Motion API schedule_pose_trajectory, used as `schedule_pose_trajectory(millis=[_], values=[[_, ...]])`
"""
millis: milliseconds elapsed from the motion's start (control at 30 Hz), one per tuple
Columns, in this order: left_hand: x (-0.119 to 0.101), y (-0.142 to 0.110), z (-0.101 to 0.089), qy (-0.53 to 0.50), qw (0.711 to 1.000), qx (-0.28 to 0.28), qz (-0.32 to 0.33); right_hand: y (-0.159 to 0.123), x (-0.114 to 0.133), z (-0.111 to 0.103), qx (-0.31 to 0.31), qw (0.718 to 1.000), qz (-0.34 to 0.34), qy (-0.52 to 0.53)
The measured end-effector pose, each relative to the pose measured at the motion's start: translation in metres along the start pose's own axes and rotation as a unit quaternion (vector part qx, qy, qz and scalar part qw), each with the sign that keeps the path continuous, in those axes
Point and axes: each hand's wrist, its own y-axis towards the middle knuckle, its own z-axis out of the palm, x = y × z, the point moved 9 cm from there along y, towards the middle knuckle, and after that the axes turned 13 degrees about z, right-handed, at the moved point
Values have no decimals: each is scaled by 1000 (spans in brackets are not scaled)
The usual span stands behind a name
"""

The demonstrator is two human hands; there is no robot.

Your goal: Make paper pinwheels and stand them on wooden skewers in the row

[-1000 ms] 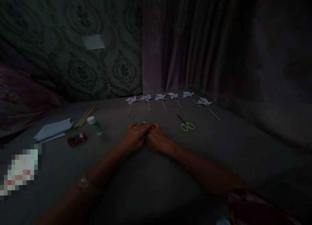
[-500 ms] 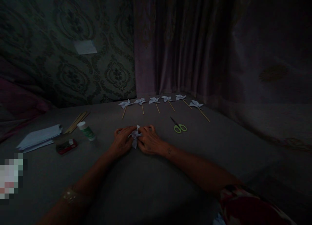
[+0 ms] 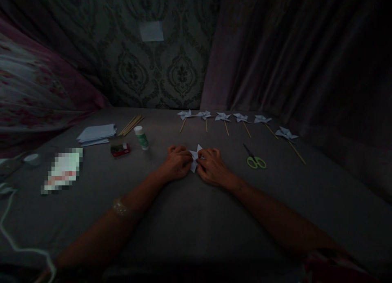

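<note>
Between my hands, on the grey cloth (image 3: 183, 217), lies a white paper pinwheel (image 3: 194, 165) without a stick showing. My left hand (image 3: 177, 163) has its fingers closed on the pinwheel's left side. On the other side, my right hand (image 3: 212, 164) pinches the right part, its fingertips near the middle. One pointed paper blade sticks up between the hands, and another points toward me. The fingers cover the rest of the paper. Green-handled scissors (image 3: 256, 162) lie to the right of my right hand, and a glue stick (image 3: 141, 138) stands to the left of my left hand.
Several paper pinwheels on sticks (image 3: 223, 117) lie in a row at the back. At the left are wooden sticks (image 3: 131, 125), folded white paper (image 3: 97, 134), a small red box (image 3: 120, 149) and a blurred-out packet (image 3: 64, 168). A white cord (image 3: 21, 249) runs at the lower left.
The camera view has turned left and down, so everything appears shifted right. Both hands stay on the pinwheel, which now shows flatter between them.
</note>
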Motion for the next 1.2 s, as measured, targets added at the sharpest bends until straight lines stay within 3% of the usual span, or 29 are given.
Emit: schedule_pose_trajectory(millis=[267,467,667,967,1200], values=[[-5,0,1,10,1000,16,17,3,-19,4,-3,994,71,80],[-6,0,-3,8,1000,14,18,5,-42,-1,-58,977,151,142],[-4,0,-6,-6,1000,-9,-3,3,-25,3,-23,992,93,79],[9,-4,-11,-22,998,-39,-51,1,-13,2,-8,998,62,12],[12,-7,-13,-18,995,-66,-68,5,13,1,22,997,-29,-66]])
